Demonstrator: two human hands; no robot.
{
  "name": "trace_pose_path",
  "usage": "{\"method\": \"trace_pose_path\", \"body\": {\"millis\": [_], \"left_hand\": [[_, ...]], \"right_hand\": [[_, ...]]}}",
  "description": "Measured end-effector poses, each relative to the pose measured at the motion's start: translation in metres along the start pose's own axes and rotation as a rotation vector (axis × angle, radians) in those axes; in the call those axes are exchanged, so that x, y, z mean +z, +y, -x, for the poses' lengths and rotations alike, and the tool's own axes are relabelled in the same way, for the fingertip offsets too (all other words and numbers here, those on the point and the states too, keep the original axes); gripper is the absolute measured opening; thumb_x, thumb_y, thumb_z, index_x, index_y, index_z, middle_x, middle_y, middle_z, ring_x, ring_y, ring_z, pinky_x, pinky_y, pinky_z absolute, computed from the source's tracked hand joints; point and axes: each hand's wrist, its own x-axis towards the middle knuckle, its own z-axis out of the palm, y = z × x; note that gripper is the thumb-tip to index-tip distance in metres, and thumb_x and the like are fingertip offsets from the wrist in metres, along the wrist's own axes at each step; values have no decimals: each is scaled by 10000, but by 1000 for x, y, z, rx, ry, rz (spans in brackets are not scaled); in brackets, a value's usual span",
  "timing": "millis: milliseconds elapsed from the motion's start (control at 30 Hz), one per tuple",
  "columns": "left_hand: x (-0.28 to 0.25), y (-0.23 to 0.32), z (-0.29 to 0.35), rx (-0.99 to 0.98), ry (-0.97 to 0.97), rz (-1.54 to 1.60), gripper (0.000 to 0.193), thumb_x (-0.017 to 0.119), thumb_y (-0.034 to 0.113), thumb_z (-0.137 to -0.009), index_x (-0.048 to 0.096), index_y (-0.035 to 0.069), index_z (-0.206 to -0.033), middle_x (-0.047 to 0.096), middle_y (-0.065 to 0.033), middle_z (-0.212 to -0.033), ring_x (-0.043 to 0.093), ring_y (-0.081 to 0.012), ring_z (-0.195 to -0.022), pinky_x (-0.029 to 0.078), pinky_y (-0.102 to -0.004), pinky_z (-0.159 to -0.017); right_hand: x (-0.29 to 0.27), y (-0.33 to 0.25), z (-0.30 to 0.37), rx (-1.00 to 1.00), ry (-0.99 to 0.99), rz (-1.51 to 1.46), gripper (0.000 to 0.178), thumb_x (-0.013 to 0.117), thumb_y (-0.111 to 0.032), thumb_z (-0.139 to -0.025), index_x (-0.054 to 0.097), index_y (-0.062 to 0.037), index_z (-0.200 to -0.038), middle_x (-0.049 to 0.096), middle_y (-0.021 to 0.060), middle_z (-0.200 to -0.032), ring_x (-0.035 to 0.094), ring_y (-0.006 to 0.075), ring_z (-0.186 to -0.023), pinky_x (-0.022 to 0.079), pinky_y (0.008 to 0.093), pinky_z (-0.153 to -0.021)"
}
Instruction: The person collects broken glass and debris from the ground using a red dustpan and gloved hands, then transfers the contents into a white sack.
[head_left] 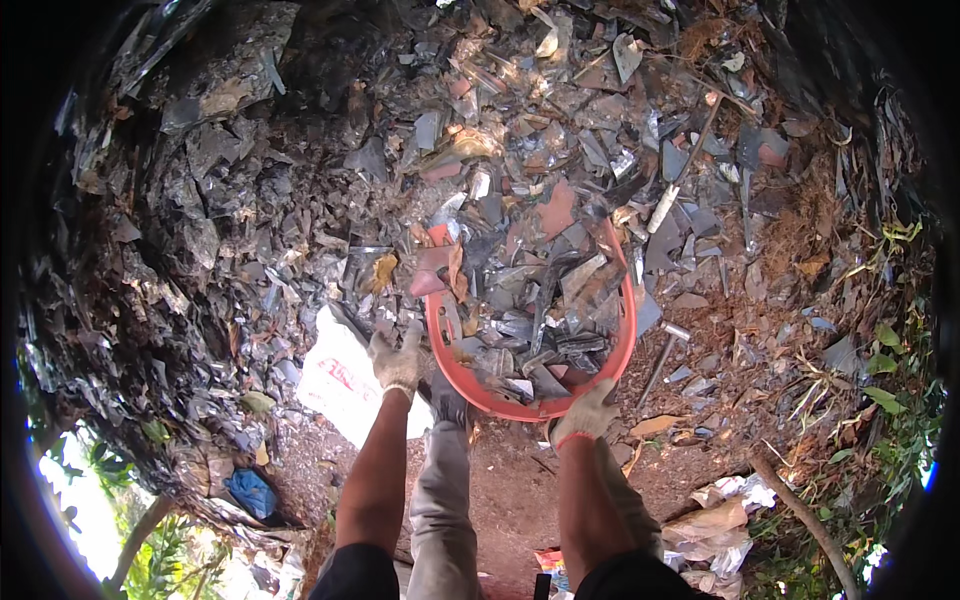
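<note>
An orange scoop-shaped pan (462, 385) with a raised curved rim sits in front of me, loaded with broken grey and reddish flakes (500, 330). My right hand (588, 412), in a pale work glove, is closed on the near right part of its rim. Beside the pan's left side is my left hand (398, 362), also gloved, with fingers apart and nothing visible in them. A white sack (340, 375) with red print lies under and left of that hand. A flat reddish piece (430, 272) leans over the pan's left rim.
A hammer (665, 362) lies right of the pan. Farther back is a stick-like tool (663, 208) with a white-wrapped part. Heaps of sharp flakes (230, 200) rise at left and back. A blue bag (250, 492) is at lower left, crumpled wrappings (715, 525) at lower right.
</note>
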Motion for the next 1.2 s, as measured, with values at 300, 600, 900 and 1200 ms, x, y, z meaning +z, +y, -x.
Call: {"method": "trace_pose_path", "body": {"millis": [300,600,900,1200], "left_hand": [[-26,-6,-57,422,120,74,788,774,458,-838,521,-37,-1397,589,-262,-1328,543,-436,-1264,438,-478,-1084],[-14,126,-36,907,45,9,593,720,439,-850,661,19,-1265,642,-212,-1286,575,-357,-1228,439,-487,-1088],[-31,35,-48,246,-142,-15,907,579,767,-809,695,-68,-1143,719,-315,-1059,672,-467,-1098,478,-477,-997],[-42,-81,2,-54,-84,589,752,729,542,-910,569,-47,-1348,657,-181,-1182,652,-285,-1054,541,-394,-914]], "right_hand": [[39,59,4,-385,1010,466,899,412,-724,-988,482,57,-1428,605,311,-1347,620,476,-1201,483,535,-1037],[17,52,-37,-599,992,642,759,456,-660,-1007,624,26,-1285,689,277,-1198,641,443,-1153,487,494,-981],[-16,-15,-95,-937,654,989,626,518,-620,-1003,679,-43,-1183,735,217,-1085,702,395,-1024,510,477,-918],[2,-71,-107,-1063,512,1419,537,575,-538,-993,677,-42,-1172,728,238,-1000,683,448,-1016,514,481,-875]]}}
